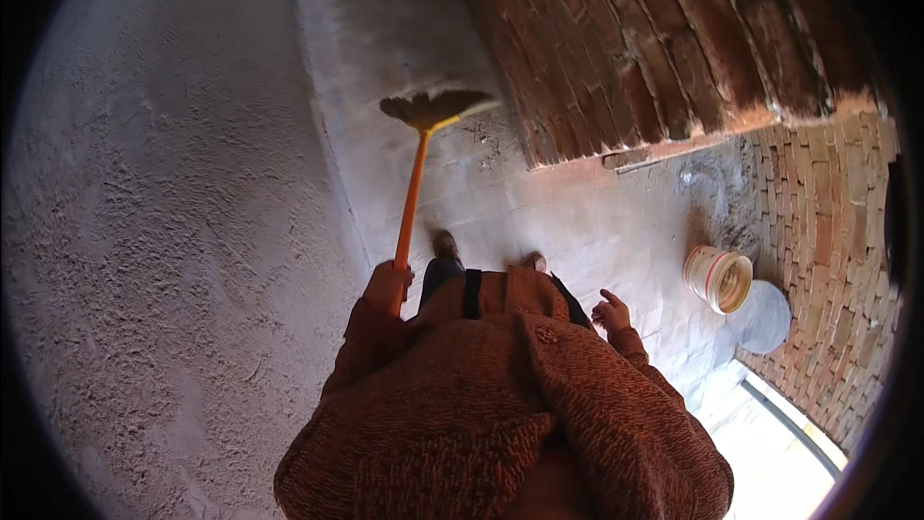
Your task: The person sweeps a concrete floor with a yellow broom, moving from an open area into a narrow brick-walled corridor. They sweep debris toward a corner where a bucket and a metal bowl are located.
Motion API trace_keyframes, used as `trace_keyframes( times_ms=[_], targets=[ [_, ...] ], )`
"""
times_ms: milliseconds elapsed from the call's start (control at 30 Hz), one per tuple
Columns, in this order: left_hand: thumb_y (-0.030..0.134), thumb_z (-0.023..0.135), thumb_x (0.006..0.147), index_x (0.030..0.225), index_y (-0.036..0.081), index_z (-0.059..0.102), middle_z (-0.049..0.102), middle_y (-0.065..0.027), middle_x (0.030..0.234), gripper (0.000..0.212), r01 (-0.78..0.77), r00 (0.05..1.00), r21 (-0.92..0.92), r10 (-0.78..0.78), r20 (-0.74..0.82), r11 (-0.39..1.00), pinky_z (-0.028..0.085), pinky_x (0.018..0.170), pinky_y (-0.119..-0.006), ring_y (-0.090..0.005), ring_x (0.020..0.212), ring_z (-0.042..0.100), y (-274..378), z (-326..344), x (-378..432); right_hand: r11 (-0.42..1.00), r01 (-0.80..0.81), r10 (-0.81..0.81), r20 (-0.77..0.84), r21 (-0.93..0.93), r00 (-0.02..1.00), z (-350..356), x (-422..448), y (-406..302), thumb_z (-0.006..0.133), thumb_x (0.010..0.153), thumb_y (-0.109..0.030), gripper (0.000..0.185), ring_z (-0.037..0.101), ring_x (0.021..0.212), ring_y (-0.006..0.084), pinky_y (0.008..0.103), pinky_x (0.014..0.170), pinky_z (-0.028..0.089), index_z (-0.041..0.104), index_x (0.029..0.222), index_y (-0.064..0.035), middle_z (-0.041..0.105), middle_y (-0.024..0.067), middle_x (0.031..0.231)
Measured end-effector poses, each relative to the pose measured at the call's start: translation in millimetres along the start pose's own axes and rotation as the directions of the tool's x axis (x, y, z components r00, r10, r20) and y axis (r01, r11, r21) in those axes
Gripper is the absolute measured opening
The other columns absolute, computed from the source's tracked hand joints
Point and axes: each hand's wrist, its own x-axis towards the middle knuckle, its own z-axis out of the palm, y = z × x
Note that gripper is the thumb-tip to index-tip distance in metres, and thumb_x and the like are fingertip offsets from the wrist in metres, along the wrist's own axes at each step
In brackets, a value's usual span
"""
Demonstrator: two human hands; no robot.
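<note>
My left hand [388, 285] is wrapped around the orange handle [411, 209] of a broom, low at my left side. The handle runs forward to a yellow collar and a broom head [435, 107] with dark bristles, which is over the concrete floor [462, 180] ahead of my feet. Beside the broom head, a little loose debris [489, 144] lies on the floor. My right hand [611, 312] hangs free at my right side, its fingers apart, holding nothing.
Rough plastered wall [180, 231] runs along my left. A brick wall [635, 50] juts in ahead to the right. Farther right, a plastic bucket [700, 278] and a pale round disc [765, 318] are near another brick wall [830, 253]. Bright light enters through an opening [758, 448] behind right.
</note>
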Motion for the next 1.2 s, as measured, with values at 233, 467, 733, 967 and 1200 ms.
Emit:
trace_keyframes(
  times_ms=[233, 467, 733, 967, 1200],
  targets=[
    [0.010, 0.052, 0.064, 0.066, -0.001, 0.048, 0.046, -0.0077, 0.051, 0.011, 0.184, 0.983, 0.326, -0.172, -0.066, 0.927, 0.037, 0.036, -0.034, -0.0199, 0.040, 0.046, 21, 61, 103, 0.998, 0.035, -0.035, 0.004, -0.048, 0.999, -36, 0, 30, 0.045, 0.072, -0.005, 0.041, 0.049, 0.049, 0.0123, 0.0232, 0.042, 0.040, 0.037, 0.113, -0.0012, 0.053, 0.0071, 0.064],
    [0.012, 0.051, 0.063, 0.071, 0.006, 0.055, 0.051, -0.0127, 0.058, 0.011, -0.555, 0.802, 0.827, 0.317, 0.506, 0.085, 0.043, 0.053, -0.032, -0.0237, 0.060, 0.053, -18, 49, 8, 0.970, 0.166, -0.171, -0.012, -0.178, 0.985, -38, 1, 21, 0.047, 0.067, -0.002, 0.043, 0.047, 0.051, 0.0096, 0.0207, 0.047, 0.039, 0.042, 0.110, 0.0006, 0.052, 0.0034, 0.065],
    [0.009, 0.055, 0.057, 0.071, 0.007, 0.049, 0.043, -0.0025, 0.056, 0.016, -0.066, 0.974, 0.446, -0.040, 0.224, 0.892, 0.038, 0.046, -0.027, -0.0127, 0.051, 0.044, -32, 3, -81, 0.943, 0.238, -0.232, 0.052, -0.234, 0.971, -32, 17, 4, 0.047, 0.068, -0.004, 0.042, 0.048, 0.054, 0.0100, 0.0211, 0.050, 0.040, 0.042, 0.109, 0.0013, 0.054, 0.0056, 0.069],
    [0.012, 0.054, 0.064, 0.071, 0.005, 0.046, 0.042, -0.0011, 0.053, 0.013, 0.066, 0.998, 0.015, -0.065, -0.025, 0.998, 0.033, 0.036, -0.024, -0.0104, 0.040, 0.039, -52, 2, -92, 0.920, 0.266, -0.256, 0.072, -0.288, 0.964, -28, 11, 2, 0.048, 0.066, -0.004, 0.042, 0.049, 0.058, 0.0095, 0.0200, 0.053, 0.040, 0.044, 0.107, 0.0017, 0.054, 0.0059, 0.073],
    [0.016, 0.052, 0.068, 0.071, 0.003, 0.048, 0.045, -0.0038, 0.052, 0.014, 0.130, 0.990, 0.217, -0.116, -0.073, 0.967, 0.035, 0.039, -0.028, -0.0147, 0.043, 0.043, -65, 9, 28, 0.875, 0.286, -0.272, 0.092, -0.391, 0.958, -39, 18, 12, 0.049, 0.068, -0.008, 0.040, 0.050, 0.079, 0.0125, 0.0231, 0.068, 0.040, 0.045, 0.107, -0.0008, 0.053, 0.0090, 0.095]
  ],
)
